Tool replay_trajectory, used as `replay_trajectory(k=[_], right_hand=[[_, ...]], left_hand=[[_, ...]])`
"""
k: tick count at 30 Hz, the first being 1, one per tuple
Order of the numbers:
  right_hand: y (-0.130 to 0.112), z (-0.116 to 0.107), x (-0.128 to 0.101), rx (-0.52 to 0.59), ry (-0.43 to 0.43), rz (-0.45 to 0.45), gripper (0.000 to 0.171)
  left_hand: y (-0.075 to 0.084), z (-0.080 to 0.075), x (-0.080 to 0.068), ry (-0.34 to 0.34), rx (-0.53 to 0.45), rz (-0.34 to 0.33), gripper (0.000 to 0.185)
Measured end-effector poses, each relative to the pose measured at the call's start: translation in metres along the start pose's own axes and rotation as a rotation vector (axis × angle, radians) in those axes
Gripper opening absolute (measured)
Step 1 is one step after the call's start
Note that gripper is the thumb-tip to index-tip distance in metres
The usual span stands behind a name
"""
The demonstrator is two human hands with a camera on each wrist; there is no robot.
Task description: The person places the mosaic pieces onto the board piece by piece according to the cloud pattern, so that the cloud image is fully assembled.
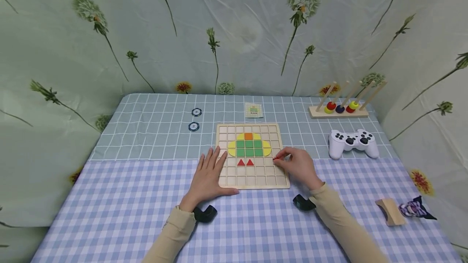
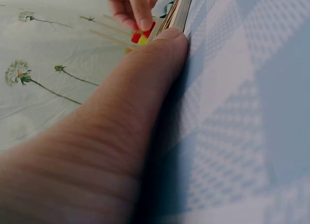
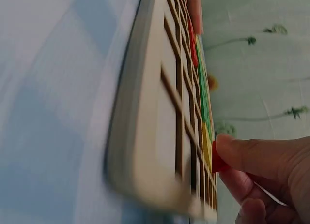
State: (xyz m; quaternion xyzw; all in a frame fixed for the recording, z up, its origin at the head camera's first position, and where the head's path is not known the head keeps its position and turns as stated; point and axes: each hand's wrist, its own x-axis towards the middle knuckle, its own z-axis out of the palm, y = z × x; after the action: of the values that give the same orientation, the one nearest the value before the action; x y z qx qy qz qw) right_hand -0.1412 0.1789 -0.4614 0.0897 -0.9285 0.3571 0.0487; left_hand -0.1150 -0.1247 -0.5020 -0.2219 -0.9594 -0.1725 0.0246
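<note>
A wooden grid board [image 1: 252, 180] lies flat on the checked tablecloth, with green, yellow and orange tiles [image 1: 249, 144] set in it and two red triangles [image 1: 245, 162] below them. My left hand [image 1: 210, 169] rests flat with straight fingers on the board's left edge [image 2: 175, 13]; its thumb [image 2: 160, 54] lies along the board's front edge. My right hand [image 1: 297, 164] sits at the board's right side and pinches a small red piece [image 1: 276, 158] between thumb and finger. The right wrist view shows that red piece [image 3: 218, 163] at the board's edge [image 3: 145, 137].
Two poker chips [image 1: 195, 119] lie at the back left, a pattern card [image 1: 253, 110] behind the board. A peg stand with coloured rings [image 1: 340, 108] and a white game controller [image 1: 352, 142] sit at the right. A wooden block [image 1: 389, 211] and a cloth scrap [image 1: 414, 208] lie near the right front.
</note>
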Motion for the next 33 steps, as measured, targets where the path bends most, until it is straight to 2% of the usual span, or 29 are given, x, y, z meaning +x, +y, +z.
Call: replay_trajectory(k=[6,11,21,33], right_hand=[[-0.014,0.016,0.006,0.043,-0.048,-0.079,0.009],[-0.020,0.026,0.007,0.050,-0.092,-0.111,0.009],[-0.024,0.033,0.009,-0.002,-0.079,-0.164,0.004],[-0.026,0.032,0.013,-0.058,-0.117,-0.088,0.004]], left_hand=[[0.001,0.001,0.000,-0.001,0.000,0.000,0.119],[0.002,0.001,0.000,0.001,0.016,0.001,0.118],[0.001,0.000,0.000,0.009,0.012,0.006,0.118],[0.002,0.000,0.001,-0.011,0.014,-0.011,0.118]])
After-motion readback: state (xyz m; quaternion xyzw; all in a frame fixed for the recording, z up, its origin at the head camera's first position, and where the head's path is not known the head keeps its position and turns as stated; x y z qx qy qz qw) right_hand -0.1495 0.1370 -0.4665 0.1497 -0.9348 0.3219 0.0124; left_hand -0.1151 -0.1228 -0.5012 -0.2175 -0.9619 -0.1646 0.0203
